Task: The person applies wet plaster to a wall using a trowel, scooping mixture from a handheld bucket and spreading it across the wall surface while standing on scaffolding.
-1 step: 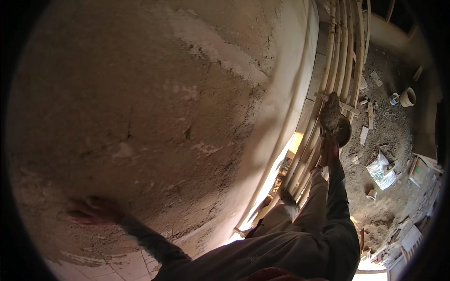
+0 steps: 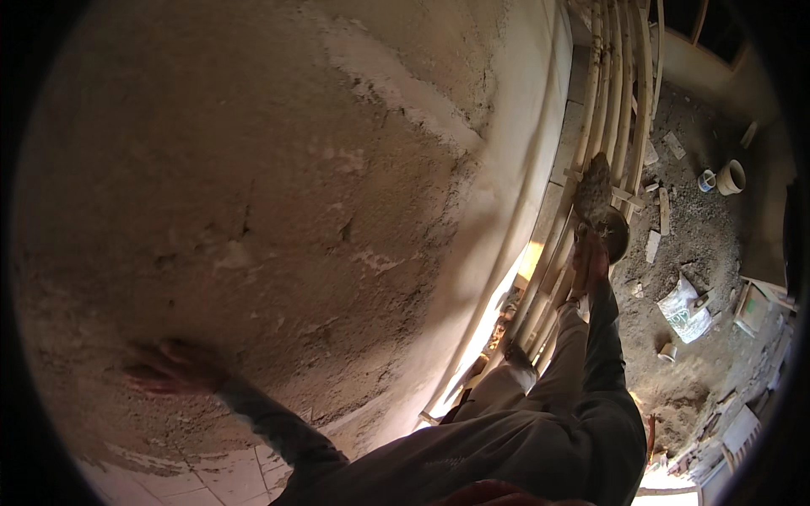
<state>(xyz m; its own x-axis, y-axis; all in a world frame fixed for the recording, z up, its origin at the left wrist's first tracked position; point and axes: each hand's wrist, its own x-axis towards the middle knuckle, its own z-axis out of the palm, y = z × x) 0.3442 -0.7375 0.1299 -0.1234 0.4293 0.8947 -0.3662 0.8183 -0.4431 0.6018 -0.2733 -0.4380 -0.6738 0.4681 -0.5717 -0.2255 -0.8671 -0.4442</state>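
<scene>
My left hand (image 2: 179, 369) rests against the rough brown wall (image 2: 278, 194), its fingers spread and nothing in it. Low on the right, my right hand (image 2: 592, 257) is closed round the handle of a trowel (image 2: 594, 187). Grey-brown mortar seems to cover the blade, which points away from me. Just beside the trowel is a dark round bowl (image 2: 620, 240), partly hidden by the blade and my hand. Its contents are hard to make out.
Long wooden poles (image 2: 618, 101) run beneath me along the wall, with a short crosspiece (image 2: 628, 198). My foot (image 2: 520, 364) is on them. Below lie a white sack (image 2: 682, 310), a bucket (image 2: 731, 177), a small white pail (image 2: 707, 180), a cup (image 2: 667, 352) and scattered rubble.
The trowel and my right hand have shifted slightly forward. My left hand stays at the wall, and the view has moved a little.
</scene>
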